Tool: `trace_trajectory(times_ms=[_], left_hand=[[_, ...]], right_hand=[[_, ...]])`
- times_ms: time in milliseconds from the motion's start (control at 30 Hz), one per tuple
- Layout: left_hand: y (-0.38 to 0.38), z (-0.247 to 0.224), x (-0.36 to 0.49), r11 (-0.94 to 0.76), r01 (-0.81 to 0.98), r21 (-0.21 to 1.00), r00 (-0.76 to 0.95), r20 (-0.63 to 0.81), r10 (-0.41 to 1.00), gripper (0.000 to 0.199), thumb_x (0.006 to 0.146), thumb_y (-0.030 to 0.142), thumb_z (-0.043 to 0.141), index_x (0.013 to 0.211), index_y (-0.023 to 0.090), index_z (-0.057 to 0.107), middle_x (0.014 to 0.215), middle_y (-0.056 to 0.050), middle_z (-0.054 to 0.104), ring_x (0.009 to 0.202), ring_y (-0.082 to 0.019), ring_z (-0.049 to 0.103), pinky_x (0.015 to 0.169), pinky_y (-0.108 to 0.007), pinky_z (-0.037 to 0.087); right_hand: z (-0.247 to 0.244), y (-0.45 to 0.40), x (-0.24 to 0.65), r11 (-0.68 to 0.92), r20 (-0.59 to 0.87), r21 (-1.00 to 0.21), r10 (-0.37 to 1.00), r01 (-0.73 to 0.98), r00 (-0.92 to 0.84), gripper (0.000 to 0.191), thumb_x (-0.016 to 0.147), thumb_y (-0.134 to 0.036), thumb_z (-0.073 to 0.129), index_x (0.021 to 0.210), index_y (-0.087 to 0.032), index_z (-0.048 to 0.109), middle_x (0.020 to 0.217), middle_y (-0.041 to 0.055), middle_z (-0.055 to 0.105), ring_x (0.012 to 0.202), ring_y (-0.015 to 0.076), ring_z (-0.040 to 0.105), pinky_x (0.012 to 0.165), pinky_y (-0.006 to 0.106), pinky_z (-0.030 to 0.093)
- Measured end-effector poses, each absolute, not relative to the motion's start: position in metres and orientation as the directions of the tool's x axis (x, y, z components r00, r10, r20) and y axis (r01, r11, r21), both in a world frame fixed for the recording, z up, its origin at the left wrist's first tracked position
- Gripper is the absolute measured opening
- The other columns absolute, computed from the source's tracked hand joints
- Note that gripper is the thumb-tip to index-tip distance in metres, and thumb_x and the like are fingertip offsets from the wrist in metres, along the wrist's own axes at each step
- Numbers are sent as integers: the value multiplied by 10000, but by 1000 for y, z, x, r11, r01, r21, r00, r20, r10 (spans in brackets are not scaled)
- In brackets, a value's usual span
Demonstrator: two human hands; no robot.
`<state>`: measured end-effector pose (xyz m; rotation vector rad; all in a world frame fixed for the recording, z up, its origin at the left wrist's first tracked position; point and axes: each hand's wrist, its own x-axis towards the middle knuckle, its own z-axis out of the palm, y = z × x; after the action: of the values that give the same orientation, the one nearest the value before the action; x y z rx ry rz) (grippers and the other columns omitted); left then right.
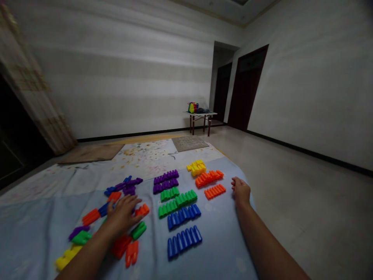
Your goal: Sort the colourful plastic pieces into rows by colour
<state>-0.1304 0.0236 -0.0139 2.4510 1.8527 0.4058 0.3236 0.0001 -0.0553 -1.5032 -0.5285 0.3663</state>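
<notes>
Over a loose pile of coloured plastic pieces at the left, my left hand [124, 214] is spread with its fingers apart, next to an orange piece [142, 210] and a green piece [138, 230]. My right hand [241, 189] rests on the cloth at the right edge, fingers curled; whether it holds anything is hidden. Between the hands lie rows of pieces: purple [166, 181], green [177, 203], blue [184, 242], orange [215, 191] and yellow [197, 167]. A yellow piece [67, 257] lies by my left forearm.
A light blue and floral cloth [224, 249] covers the surface. Two flat mats, one brown [93, 153] and one grey [190, 143], lie at its far side. Farther back stands a small table [214, 113] with a colourful bag [192, 107].
</notes>
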Motion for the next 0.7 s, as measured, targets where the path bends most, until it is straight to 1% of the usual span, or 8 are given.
trace_trajectory(times_ms=[67,133,233,300,367,433,533,700], left_hand=[[14,-8,-128,-224,937,269,151,268,952,427,713,461,514,1079,257,598,1249,-86,550,1211,-307,419,1022,-576,154],[4,-4,-129,-165,921,352,31,357,933,394,776,454,438,1059,229,595,1204,-87,580,1173,-265,459,1017,-510,228],[-10,-4,-139,-108,895,433,-111,451,886,382,836,433,335,1019,207,584,1128,-81,614,1099,-225,508,989,-423,300],[-18,-8,-148,-82,892,446,-166,490,856,382,853,420,300,1000,200,576,1087,-79,622,1064,-220,523,974,-405,319],[-23,-14,-155,-96,885,455,-175,518,837,382,861,413,291,979,186,575,1047,-85,626,1031,-216,534,952,-388,345],[-25,-20,-159,-149,867,475,-150,535,831,381,865,409,297,972,171,575,1020,-91,627,1002,-207,543,922,-361,377],[-27,-26,-159,-206,848,489,-95,523,847,371,868,399,313,966,157,577,1003,-95,628,969,-193,558,893,-326,407],[-29,-28,-152,-218,846,486,-45,473,880,347,867,384,319,944,178,587,974,-73,637,947,-179,573,874,-299,424]], right_hand=[[-45,-1,311,55,160,-986,580,157,799,373,680,-487,509,740,-139,629,570,-8,585,471,114,484,473,235,392],[-30,-2,291,87,281,-950,654,298,703,359,708,-486,506,732,-150,631,597,-1,595,532,129,505,535,248,407],[-2,-4,244,220,464,-829,785,515,412,337,766,-458,481,779,-156,630,692,30,627,646,154,549,627,264,427],[14,-4,205,298,487,-743,855,599,178,287,791,-403,476,804,-161,630,731,39,634,678,157,563,649,266,431],[24,-3,164,367,453,-675,891,640,-34,228,794,-335,487,831,-167,637,752,37,637,682,151,567,648,261,433],[25,0,125,456,412,-592,880,665,-236,190,780,-277,513,865,-176,649,814,46,645,766,162,572,717,271,434],[18,7,76,557,296,-477,830,680,-472,260,736,-230,570,982,-196,650,955,67,648,901,193,559,803,304,423],[5,23,32,609,69,-280,784,742,-617,412,686,-252,624,1095,-198,620,1079,111,630,951,268,558,813,380,424]])
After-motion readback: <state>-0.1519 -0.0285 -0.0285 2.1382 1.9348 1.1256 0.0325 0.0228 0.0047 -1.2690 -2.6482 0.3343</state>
